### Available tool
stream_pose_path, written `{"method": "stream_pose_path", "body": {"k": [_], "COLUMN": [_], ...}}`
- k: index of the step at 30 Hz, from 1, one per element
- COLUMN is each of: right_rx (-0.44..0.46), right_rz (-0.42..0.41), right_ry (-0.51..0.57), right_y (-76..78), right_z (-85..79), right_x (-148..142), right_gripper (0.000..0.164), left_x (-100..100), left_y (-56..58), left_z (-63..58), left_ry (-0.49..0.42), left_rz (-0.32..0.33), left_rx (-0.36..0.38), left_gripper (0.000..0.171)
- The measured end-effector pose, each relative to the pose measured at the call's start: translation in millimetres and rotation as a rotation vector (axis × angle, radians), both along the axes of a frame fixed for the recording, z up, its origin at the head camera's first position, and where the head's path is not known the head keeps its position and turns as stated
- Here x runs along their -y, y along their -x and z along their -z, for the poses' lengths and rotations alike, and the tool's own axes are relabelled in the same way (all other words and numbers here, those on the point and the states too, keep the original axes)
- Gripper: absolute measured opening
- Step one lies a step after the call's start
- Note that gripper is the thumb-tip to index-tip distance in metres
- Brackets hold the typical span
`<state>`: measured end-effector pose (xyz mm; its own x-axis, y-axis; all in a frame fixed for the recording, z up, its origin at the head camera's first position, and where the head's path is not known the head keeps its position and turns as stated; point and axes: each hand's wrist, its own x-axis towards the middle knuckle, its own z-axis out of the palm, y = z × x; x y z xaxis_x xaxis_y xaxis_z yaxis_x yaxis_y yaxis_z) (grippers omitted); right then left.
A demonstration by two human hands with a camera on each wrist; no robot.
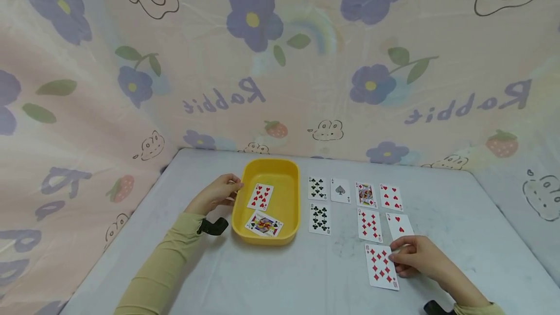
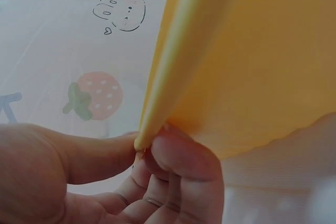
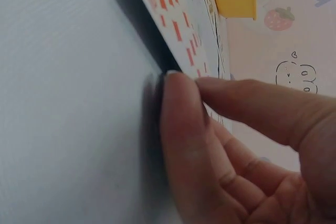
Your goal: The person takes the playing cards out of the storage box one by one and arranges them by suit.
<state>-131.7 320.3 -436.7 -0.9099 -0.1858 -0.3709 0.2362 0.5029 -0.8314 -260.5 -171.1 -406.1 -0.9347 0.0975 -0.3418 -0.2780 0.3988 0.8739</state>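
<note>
My left hand (image 1: pixel 217 191) pinches the left rim of a yellow plastic tray (image 1: pixel 295 198); the left wrist view shows thumb and fingers on the tray's edge (image 2: pixel 157 87). In the tray lie a hearts playing card (image 1: pixel 260 197) and a face card with a spade (image 1: pixel 264 224). Between thumb and fingers, my right hand (image 1: pixel 420 257) holds the right edge of a ten of diamonds playing card (image 1: pixel 381 267). In the right wrist view this card (image 3: pixel 176 22) is tilted above the white surface, with a dark shadow beneath. A low hearts card (image 1: pixel 399 225) lies just beyond the hand.
Right of the tray, several face-up cards lie in rows: two clubs cards, the upper (image 1: pixel 317 188) and lower (image 1: pixel 320 218), an ace of spades (image 1: pixel 340 190), a red face card (image 1: pixel 366 195), a hearts card (image 1: pixel 391 197) and another diamonds card (image 1: pixel 369 225). A patterned curtain (image 1: pixel 306 86) hangs behind.
</note>
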Motion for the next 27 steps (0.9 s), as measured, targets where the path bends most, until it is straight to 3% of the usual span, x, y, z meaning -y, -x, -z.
{"method": "stream_pose_path", "body": {"k": [9, 14, 20, 27], "right_rx": [-0.028, -0.075, -0.154, -0.26], "right_rz": [0.014, -0.017, -0.048, -0.184], "right_ry": [0.002, -0.016, 0.053, 0.192], "right_y": [-2.0, 2.3, 23.4, 59.9], "right_z": [-1.0, -6.1, -27.4, -65.5], "right_x": [0.6, -0.5, 21.3, 78.0], "right_gripper": [0.036, 0.036, 0.039, 0.038], "left_x": [0.0, -0.2, 0.4, -0.8], "left_y": [0.1, -1.4, -2.7, -1.7], "left_z": [0.2, 1.1, 2.0, 1.0], "left_ry": [0.0, -0.006, -0.004, -0.001], "left_rz": [-0.003, -0.004, 0.002, -0.004], "left_rx": [-0.001, 0.0, -0.007, -0.01], "left_gripper": [0.021, 0.022, 0.022, 0.021]}}
